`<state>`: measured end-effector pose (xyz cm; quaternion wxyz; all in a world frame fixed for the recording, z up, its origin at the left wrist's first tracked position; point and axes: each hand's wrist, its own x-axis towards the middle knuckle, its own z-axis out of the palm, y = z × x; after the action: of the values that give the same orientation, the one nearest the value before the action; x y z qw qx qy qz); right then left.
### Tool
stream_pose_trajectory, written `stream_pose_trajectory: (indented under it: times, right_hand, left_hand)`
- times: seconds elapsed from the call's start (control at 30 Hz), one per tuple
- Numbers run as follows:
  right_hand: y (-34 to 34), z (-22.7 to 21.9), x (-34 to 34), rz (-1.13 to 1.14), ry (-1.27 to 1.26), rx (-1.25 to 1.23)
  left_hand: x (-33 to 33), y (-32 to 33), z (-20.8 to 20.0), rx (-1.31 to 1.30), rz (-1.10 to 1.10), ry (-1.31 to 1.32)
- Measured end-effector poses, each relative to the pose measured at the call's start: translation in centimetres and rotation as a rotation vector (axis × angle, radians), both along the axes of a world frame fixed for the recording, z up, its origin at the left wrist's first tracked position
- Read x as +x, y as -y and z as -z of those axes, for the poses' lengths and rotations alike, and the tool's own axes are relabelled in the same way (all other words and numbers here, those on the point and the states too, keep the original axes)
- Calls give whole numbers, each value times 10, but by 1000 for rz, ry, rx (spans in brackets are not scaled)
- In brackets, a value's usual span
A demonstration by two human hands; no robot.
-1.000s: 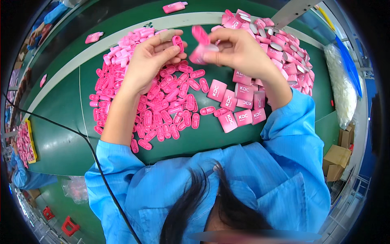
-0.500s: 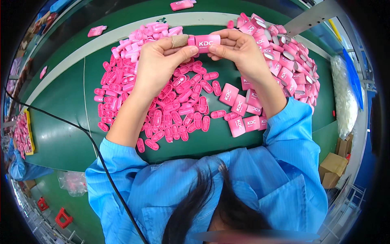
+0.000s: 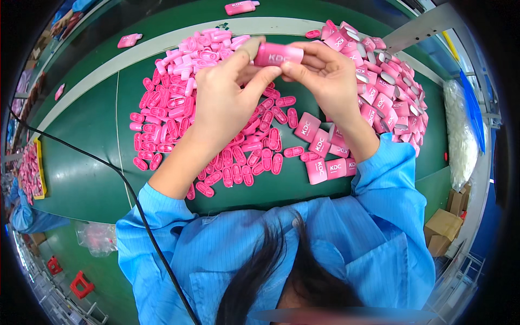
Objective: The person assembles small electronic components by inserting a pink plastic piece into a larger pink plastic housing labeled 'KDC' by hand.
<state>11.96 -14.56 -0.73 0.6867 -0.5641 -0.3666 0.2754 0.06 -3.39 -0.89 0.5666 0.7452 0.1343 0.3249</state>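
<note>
Above the green work surface, my two hands hold one pink casing (image 3: 276, 54) with white printing, its paler end toward the right. My left hand (image 3: 227, 92) pinches the darker end; a beige wrap (image 3: 252, 46) covers one of its fingers. My right hand (image 3: 327, 81) grips the pale end between thumb and bent fingers. Under and around my left arm lie many pink oval caps (image 3: 205, 188), open side up or tipped. Beyond them is a heap of paler pink mouthpiece-like pieces (image 3: 192, 49). Right of my right hand rises a heap of similar casings (image 3: 382, 100).
Several casings (image 3: 318, 170) lie flat near the front edge. A few assembled pink pieces (image 3: 130, 40) sit on the far strip past a pale rail (image 3: 103, 73). A black cable (image 3: 81, 155) crosses at left. A metal post (image 3: 420, 30) stands at back right, near a clear plastic bag (image 3: 460, 135).
The casing has shifted slightly right, still in both hands, and is now blurred. My left hand has moved right and turned, its wrapped finger now raised over the casing's end.
</note>
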Motion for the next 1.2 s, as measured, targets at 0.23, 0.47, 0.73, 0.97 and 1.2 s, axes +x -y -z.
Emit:
stream_pose_trajectory:
  times: [0.23,0.47,0.73,0.97,1.2]
  right_hand:
    - [-30,-4,28,-117,232,-307]
    - [-41,28,28,-208,683,-522]
    - [-63,20,20,-129,956,-345]
    - [-57,19,9,-125,855,-356]
    - [-7,1,19,-148,105,-303]
  left_hand:
    - [4,-56,9,-442,38,-38]
    - [-5,-75,5,-524,27,98]
    - [2,-76,8,-606,36,186]
    - [4,-64,17,-548,54,161]
    - [7,-35,10,-480,186,71]
